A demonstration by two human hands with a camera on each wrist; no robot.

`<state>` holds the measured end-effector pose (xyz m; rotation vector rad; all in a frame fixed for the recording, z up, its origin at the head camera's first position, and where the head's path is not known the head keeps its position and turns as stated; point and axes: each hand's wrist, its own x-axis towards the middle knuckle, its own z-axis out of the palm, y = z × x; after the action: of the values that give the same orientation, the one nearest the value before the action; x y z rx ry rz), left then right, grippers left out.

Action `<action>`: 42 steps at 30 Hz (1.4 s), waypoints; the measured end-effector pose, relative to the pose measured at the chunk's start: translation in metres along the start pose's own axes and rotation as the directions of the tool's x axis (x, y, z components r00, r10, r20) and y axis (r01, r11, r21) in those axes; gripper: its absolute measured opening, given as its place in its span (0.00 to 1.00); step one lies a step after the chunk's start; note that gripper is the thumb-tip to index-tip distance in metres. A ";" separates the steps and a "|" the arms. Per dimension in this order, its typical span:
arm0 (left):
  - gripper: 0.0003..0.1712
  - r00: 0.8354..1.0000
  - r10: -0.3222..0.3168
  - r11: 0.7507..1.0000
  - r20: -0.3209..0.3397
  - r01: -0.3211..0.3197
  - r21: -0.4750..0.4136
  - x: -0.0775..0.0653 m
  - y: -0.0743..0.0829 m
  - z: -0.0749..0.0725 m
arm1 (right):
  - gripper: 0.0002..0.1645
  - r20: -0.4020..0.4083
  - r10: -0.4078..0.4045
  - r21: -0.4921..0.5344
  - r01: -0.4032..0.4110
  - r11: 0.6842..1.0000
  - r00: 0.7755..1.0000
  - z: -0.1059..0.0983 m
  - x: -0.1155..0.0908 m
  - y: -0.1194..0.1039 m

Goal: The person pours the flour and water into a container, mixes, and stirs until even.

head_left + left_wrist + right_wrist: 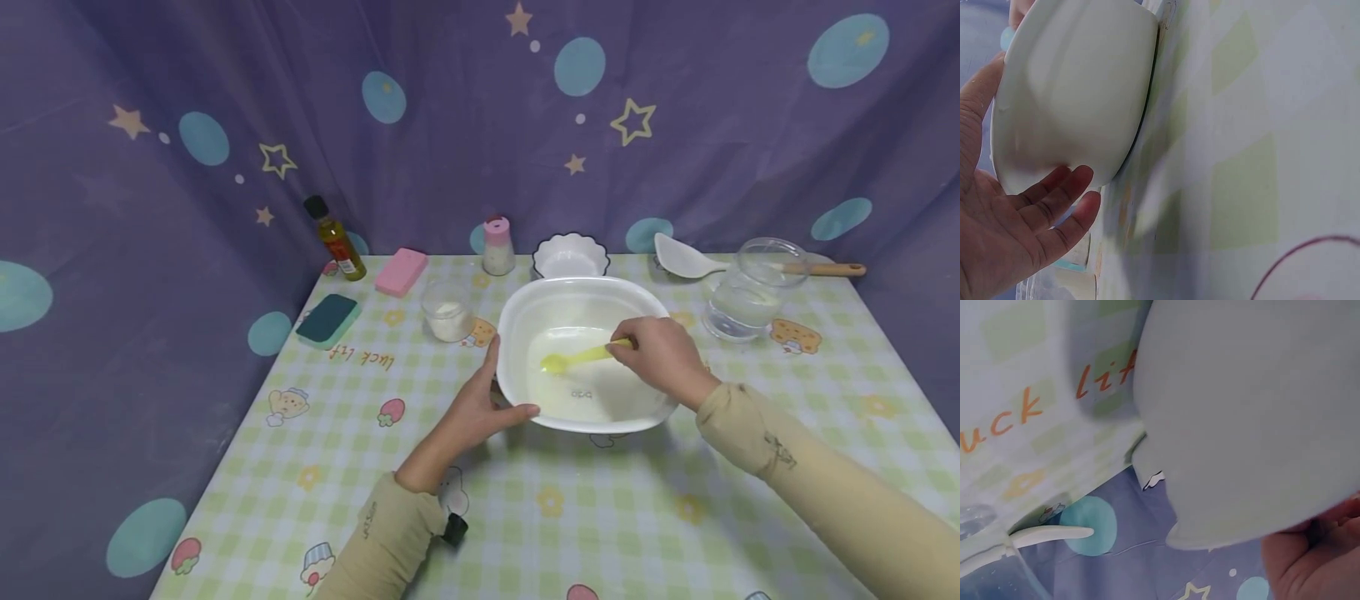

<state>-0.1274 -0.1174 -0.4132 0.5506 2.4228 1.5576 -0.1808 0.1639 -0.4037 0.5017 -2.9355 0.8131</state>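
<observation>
While the left hand [474,408] lies spread, gripping nothing, against the white basin [573,423] at eight o'clock, the right hand [662,353] pinches the yellow spoon [587,357] inside it by the three-o'clock handle end, probably the best hold on something light, stiff and perhaps slippery

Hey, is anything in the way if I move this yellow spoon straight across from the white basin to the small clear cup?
Yes: the left wall of the white basin stands between the yellow spoon in your right hand and the small clear cup. Your left hand is at that edge too. Lifting higher may clear both.
</observation>
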 end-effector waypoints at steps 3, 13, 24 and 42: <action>0.64 1.000 0.001 1.000 0.002 -0.001 0.001 0.000 0.001 0.000 | 0.07 -0.010 0.030 -0.020 -0.030 0.999 1.000 -0.004 0.000 0.003; 0.63 1.000 0.005 1.000 -0.007 -0.005 0.013 -0.001 0.003 -0.001 | 0.08 -0.003 0.061 -0.036 -0.061 0.997 0.998 -0.021 -0.004 0.016; 0.63 1.000 0.006 1.000 -0.011 -0.006 0.006 -0.001 0.001 -0.001 | 0.08 0.044 0.078 -0.006 -0.078 0.997 0.996 -0.040 -0.018 0.032; 0.67 0.998 0.050 0.999 -0.033 -0.050 -0.006 0.010 -0.043 0.006 | 0.07 0.250 0.048 0.138 -0.084 0.987 0.967 -0.045 -0.032 0.032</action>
<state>-0.1425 -0.1241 -0.4541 0.5941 2.4445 1.6061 -0.1625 0.2219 -0.3855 0.5545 -3.1478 1.0547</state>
